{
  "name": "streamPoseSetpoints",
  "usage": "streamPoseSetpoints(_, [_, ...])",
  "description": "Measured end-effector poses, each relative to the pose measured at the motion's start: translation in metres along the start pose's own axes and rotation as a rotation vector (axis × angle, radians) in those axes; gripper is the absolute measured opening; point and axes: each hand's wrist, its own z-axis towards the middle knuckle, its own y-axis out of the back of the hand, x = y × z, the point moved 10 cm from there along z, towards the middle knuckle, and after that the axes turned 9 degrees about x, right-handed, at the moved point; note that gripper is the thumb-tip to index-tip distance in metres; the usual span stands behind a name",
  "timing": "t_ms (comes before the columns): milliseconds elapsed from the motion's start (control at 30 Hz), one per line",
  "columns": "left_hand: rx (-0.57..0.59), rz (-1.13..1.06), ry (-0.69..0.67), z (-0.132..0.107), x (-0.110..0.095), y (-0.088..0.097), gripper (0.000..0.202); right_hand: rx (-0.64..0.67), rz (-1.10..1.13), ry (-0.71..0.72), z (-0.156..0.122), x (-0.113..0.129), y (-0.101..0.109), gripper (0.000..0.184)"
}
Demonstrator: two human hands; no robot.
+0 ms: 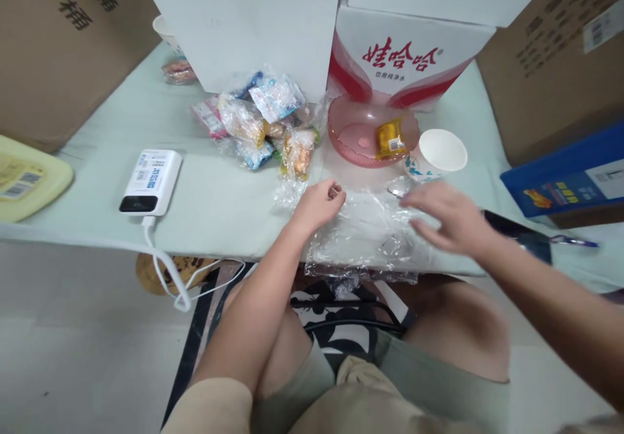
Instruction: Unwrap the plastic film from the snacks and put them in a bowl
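Note:
My left hand point(319, 205) rests on the table with its fingers curled, at the left edge of a crumpled clear plastic bag point(361, 229). What those fingers hold, if anything, is hidden. Over the bag's right side is my right hand point(446, 218), slightly blurred, its fingers stretched out and thumb apart. A thin shiny piece point(394, 192) lies near its fingertips, too small to name. Behind the bag stands a pink translucent bowl point(341, 136) with one gold-wrapped snack point(390, 139) inside. A white paper cup point(441, 154) stands right of the bowl.
Wrapped snacks point(263, 119) form a heap left of the bowl. A white power bank point(151, 182) with a cable lies farther left. White cartons point(385, 63) stand behind, brown cartons point(63, 51) at the sides. A dark flat object point(519, 234) and a pen point(575, 242) lie right.

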Motion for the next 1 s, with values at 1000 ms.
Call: streamPoseSetpoints(1000, [0.293,0.413,-0.439,-0.104,-0.073,-0.070,0.056,-0.298,0.567,-0.730,-0.151,-0.026,-0.052,0.023])
